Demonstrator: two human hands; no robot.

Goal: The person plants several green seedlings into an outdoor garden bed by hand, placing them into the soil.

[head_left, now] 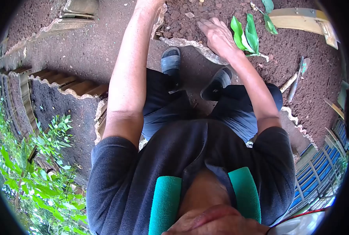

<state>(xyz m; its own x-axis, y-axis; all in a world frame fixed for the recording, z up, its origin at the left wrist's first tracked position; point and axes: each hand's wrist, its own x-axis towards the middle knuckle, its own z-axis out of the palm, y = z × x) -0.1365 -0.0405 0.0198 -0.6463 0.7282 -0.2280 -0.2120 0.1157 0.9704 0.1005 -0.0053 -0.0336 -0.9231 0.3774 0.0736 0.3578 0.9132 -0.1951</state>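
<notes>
My right hand (218,38) lies on the brown soil (178,17) of a raised bed, palm down with fingers extended and somewhat apart. No object shows in it. Just to its right rests a leafy cutting (251,37) with broad green leaves and a short pale stem. Another small green sprig (268,19) is farther off at the upper right. My left forearm (129,66) stretches forward, and the hand itself is cut off by the top edge of the view. A corrugated sheet edge (200,47) borders the bed just below my right hand.
A pale stick (288,83) and a narrow grey piece (297,80) lie on the soil at right. A curved yellowish board (300,19) is at upper right. Corrugated bed walls (68,84) and leafy plants (45,172) stand at left. My sandalled feet (170,62) are below the bed.
</notes>
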